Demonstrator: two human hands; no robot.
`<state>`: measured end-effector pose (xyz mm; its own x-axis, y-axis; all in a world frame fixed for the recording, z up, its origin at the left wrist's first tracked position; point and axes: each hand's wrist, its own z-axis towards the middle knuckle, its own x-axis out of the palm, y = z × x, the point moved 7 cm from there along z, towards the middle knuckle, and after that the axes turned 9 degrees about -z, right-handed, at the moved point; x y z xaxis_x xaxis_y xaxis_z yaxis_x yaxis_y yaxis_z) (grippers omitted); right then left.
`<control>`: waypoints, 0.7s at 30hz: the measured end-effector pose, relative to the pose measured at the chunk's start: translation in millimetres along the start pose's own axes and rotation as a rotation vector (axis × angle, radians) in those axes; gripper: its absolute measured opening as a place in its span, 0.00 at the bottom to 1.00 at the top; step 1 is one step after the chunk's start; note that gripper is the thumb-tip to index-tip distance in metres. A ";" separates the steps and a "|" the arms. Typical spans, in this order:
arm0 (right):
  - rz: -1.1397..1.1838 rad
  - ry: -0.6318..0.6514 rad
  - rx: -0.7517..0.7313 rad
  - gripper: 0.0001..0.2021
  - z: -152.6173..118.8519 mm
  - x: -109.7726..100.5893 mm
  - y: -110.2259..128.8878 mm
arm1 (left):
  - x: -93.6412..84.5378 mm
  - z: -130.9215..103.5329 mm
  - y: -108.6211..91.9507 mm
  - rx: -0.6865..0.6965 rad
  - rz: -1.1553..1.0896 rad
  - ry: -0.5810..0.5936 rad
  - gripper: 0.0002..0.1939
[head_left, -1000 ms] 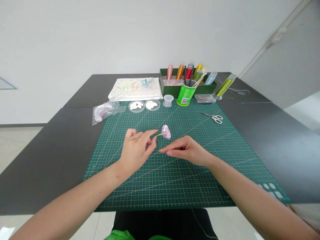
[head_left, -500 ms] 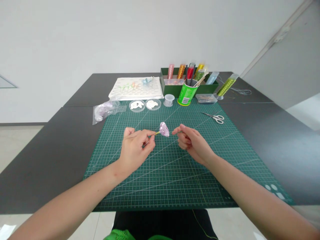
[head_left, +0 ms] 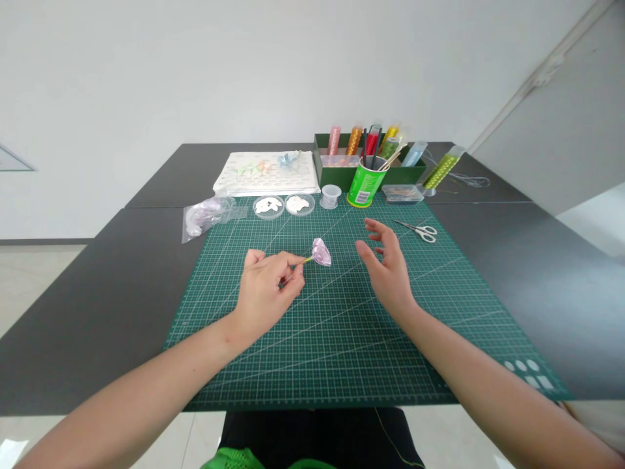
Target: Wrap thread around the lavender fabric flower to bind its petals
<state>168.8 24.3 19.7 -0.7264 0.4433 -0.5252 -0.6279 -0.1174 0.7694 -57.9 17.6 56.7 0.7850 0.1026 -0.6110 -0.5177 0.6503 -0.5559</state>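
White wall (head_left: 146,71) backs my black counter (head_left: 97,293) and green gridded mat (head_left: 317,345); a dark-green box (head_left: 342,177) holds coloured tubes (head_left: 354,141), a bright-green can (head_left: 365,187) thin sticks (head_left: 392,159). Over the mat, my right fingers (head_left: 389,240) curve apart, empty; my left fingers (head_left: 289,259) pinch a glossy lilac flower (head_left: 320,253) by its stem (head_left: 308,259).

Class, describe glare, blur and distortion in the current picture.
Head view: pale sheen on the black table at right, bright patch on the floor, lower left; the lilac flower and print on the green can look soft; forearms seem stretched.

Bare mat (head_left: 342,293) lies between right hand (head_left: 389,270) and flower (head_left: 321,253); scissors (head_left: 418,228) obstruct rightward.
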 end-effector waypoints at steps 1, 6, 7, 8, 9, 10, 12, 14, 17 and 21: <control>0.007 0.011 -0.029 0.21 -0.8 0.5 3.4 | 0.3 -0.4 -0.4 -0.004 -0.005 0.003 0.08; 0.268 0.282 -0.051 0.25 -10.8 21.2 13.6 | 1.6 -2.2 -0.2 -0.032 -0.018 0.015 0.08; 0.346 0.388 -0.022 0.27 -14.6 29.4 13.9 | 1.7 -2.4 -0.1 -0.032 -0.023 0.014 0.08; 0.422 0.499 0.012 0.28 -19.3 37.9 14.3 | 1.6 -2.4 0.2 -0.033 -0.027 0.012 0.08; 0.491 0.606 0.045 0.28 -24.4 45.8 15.1 | 1.4 -2.4 0.4 -0.032 -0.030 0.007 0.08; 0.550 0.701 0.073 0.28 -29.7 52.5 16.3 | 1.2 -2.4 0.7 -0.034 -0.031 0.003 0.08; 0.630 0.822 0.101 0.25 -38.1 61.0 19.5 | 1.1 -2.1 1.6 -0.041 -0.027 -0.001 0.08; 0.671 0.858 0.118 0.22 -42.7 64.1 21.9 | 0.9 -1.8 2.3 -0.047 -0.021 -0.006 0.08; 0.668 0.845 0.149 0.20 -46.0 63.4 23.3 | 1.1 -1.5 2.3 -0.046 -0.017 -0.012 0.07; 0.555 0.811 0.115 0.17 -45.4 56.4 27.2 | 1.7 -1.5 2.2 -0.042 -0.013 -0.013 0.07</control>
<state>98.0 5.7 -5.5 -0.9077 -0.3969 -0.1360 -0.1406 -0.0177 0.9899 -58.2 18.0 53.6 0.7962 0.1043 -0.5960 -0.5207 0.6197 -0.5872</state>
